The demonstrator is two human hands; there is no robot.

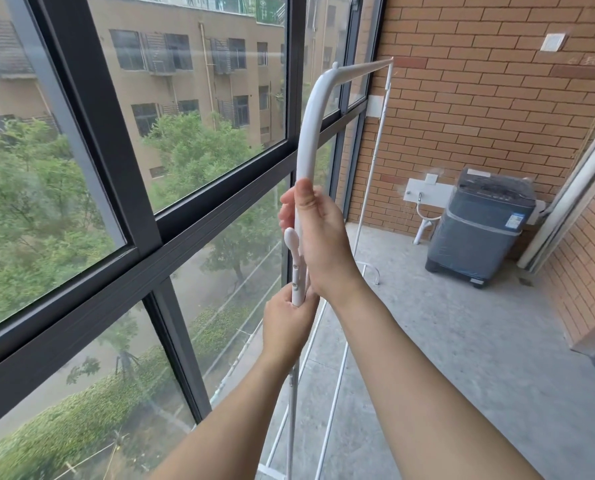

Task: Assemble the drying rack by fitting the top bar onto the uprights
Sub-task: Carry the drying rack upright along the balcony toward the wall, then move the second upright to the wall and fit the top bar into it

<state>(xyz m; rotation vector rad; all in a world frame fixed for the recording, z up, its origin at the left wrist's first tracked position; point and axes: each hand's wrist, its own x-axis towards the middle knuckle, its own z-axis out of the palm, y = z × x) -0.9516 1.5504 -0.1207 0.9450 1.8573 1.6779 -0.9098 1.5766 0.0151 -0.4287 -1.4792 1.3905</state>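
Observation:
A white top bar curves down from a long horizontal run to a vertical end right in front of me. My right hand grips that vertical end just above the joint. My left hand grips the top of the near white upright, below the right hand. A white hook fitting with small screws sticks up beside the joint. The bar's far end meets the far upright near the brick wall. Whether the near end sits fully in the upright is hidden by my hands.
Dark-framed windows run along the left. A covered grey washing machine stands at the back right by the brick wall. The rack's lower white rails run along the concrete floor.

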